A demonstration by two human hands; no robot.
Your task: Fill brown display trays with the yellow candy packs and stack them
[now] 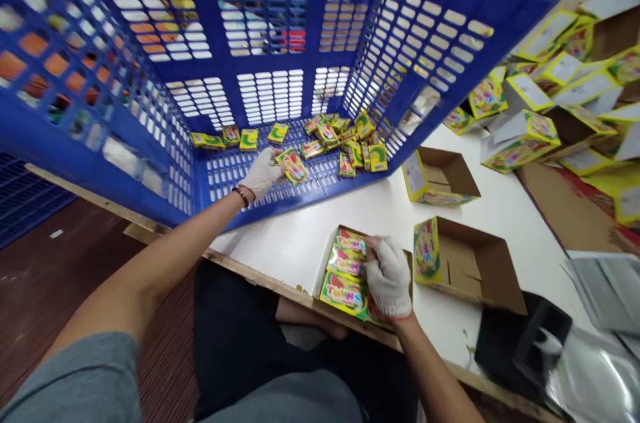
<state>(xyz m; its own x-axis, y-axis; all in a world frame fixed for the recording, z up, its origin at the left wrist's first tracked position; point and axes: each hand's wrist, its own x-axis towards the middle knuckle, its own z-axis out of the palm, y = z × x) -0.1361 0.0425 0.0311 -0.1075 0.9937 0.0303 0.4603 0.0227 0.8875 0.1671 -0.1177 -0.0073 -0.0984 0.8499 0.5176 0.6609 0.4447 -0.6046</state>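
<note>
My left hand point(263, 174), in a white glove with bare fingertips, reaches into a blue plastic crate point(280, 193) lying on its side. Its fingers are closed on a small yellow-green candy box point(293, 165). More such small boxes point(327, 134) lie loose on the crate's lower wall, most of them heaped to the right. In front of me stands an open carton point(325, 263) with several "Twins" boxes point(344, 292) laid flat in it. My right hand point(389, 276), gloved too, is over the carton's right part with curled fingers. What those fingers hold, if anything, is hidden.
Two open cartons, one nearer point(465, 263) and one farther point(443, 176), stand right of the filled one. Many more cartons point(545, 109) are piled at the far right. A black object point(520, 343) and clear plastic point(595, 369) lie at the right front.
</note>
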